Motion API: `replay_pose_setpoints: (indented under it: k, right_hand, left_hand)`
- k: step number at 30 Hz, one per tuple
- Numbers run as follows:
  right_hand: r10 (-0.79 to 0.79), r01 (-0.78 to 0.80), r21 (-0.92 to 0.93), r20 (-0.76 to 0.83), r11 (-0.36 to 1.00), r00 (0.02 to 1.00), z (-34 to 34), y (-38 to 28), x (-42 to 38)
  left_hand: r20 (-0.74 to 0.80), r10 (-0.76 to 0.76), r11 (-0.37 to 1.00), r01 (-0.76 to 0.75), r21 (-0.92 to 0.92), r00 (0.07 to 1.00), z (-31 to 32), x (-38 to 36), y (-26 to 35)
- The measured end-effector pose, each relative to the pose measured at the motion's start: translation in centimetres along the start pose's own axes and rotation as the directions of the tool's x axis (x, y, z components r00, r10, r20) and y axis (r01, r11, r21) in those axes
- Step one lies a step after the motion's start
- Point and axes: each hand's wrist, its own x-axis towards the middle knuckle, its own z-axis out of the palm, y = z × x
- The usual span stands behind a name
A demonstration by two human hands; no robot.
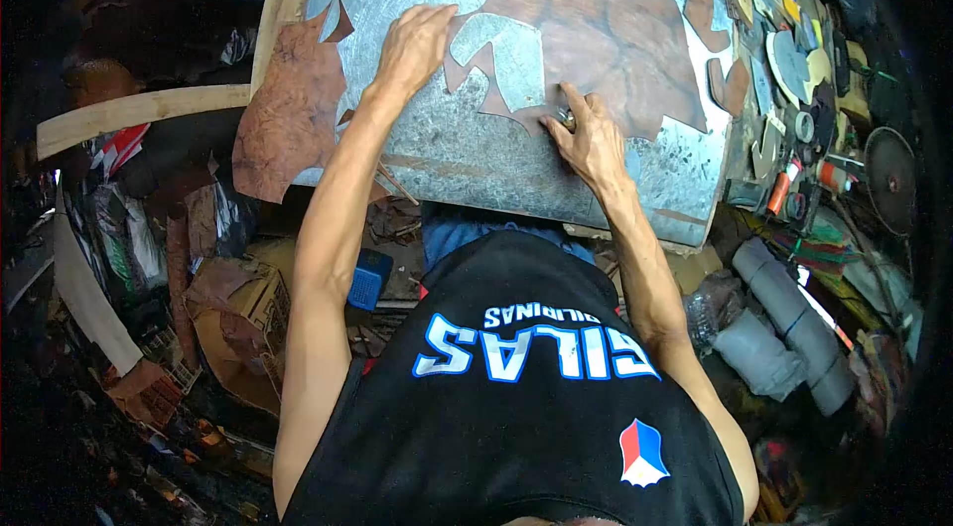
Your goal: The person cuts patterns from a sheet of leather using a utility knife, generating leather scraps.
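Note:
A large piece of brown leather (620, 25) with jagged edges and a cut-out gap lies on a scratched metal-topped table (427, 144). My left hand (415, 48) rests on the tabletop, fingers stretched toward the leather's left edge. At the leather's lower edge, my right hand (596, 141) is closed with thumb and fingers around a small object with a metallic glint; its kind is mostly hidden. Through the gap between the hands, bare metal shows. Another brown leather piece (288, 109) hangs over the table's left edge, beside my left forearm.
Small leather offcuts (703, 15) lie at the table's right side. Beyond it are templates (787, 65), a tape roll (804, 126) and a round disc (888, 181). A curved wooden strip (144, 119) juts out at left. Grey rolls (794, 323) lie at lower right; a blue box (369, 280) is below the table.

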Motion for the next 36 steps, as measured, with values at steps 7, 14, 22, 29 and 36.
replay_pose_setpoints:
  k: [7, 14, 22, 29, 36]
  right_hand:
    - [0.029, -0.032, 0.098, 0.023, 0.995, 0.999, 1.3, 0.4, -1.3]
    - [-0.019, 0.019, -0.029, 0.000, 0.999, 1.000, 1.3, 0.6, -3.2]
    - [0.044, -0.048, -0.048, -0.081, 0.998, 0.996, 3.0, -0.6, -3.9]
    - [-0.012, 0.007, -0.046, -0.113, 0.999, 0.994, 3.7, -1.0, -4.1]
    - [0.069, -0.075, -0.069, -0.089, 0.995, 0.994, 3.4, -2.1, -3.9]
  left_hand:
    - [0.241, -0.066, 0.998, 0.068, -0.001, 0.968, -0.7, -0.2, 0.3]
    - [0.350, -0.126, 0.982, 0.166, -0.086, 0.928, -1.7, -1.9, 2.7]
    - [0.212, 0.091, 0.989, -0.064, -0.130, 0.973, -0.1, -4.9, 1.6]
    - [0.262, 0.058, 0.991, -0.023, -0.135, 0.963, -0.9, -5.6, 1.4]
    - [0.387, 0.141, 0.990, -0.134, -0.047, 0.911, -1.5, -4.7, 0.7]
